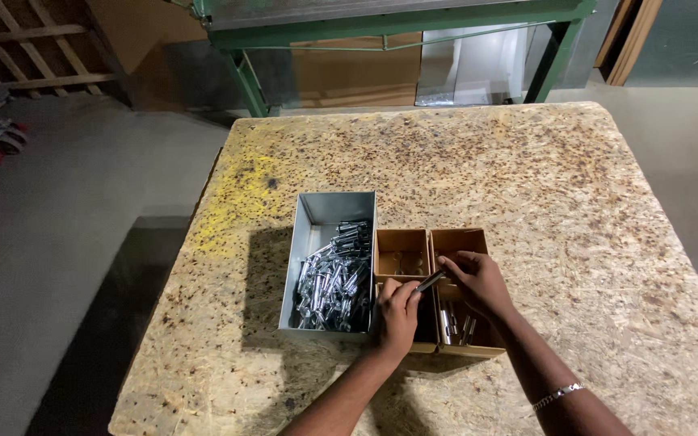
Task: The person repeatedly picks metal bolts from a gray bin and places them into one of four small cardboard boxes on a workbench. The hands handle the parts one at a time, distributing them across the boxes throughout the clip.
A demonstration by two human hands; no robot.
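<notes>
Both the left hand (pixel 398 316) and right hand (pixel 476 280) pinch 1 metal pin (pixel 430 281) between them, above the cardboard box (pixel 403 242).

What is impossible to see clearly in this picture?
Head view:
- Slim dark metal rod: both ends hidden by the fingers of the left hand and right hand.
- Front compartments of the brown cardboard box: mostly covered by the hands.
- Shiny parts in the grey metal tray: too small to identify.

We see metal bin (pixel 317 234) on tabletop (pixel 575 210), bolts (pixel 334 278) inside; divided cardboard box (pixel 430 242) touching its right side; our hands (pixel 438 295) over box, near compartments; frame (pixel 397 24) behind tabletop.
</notes>
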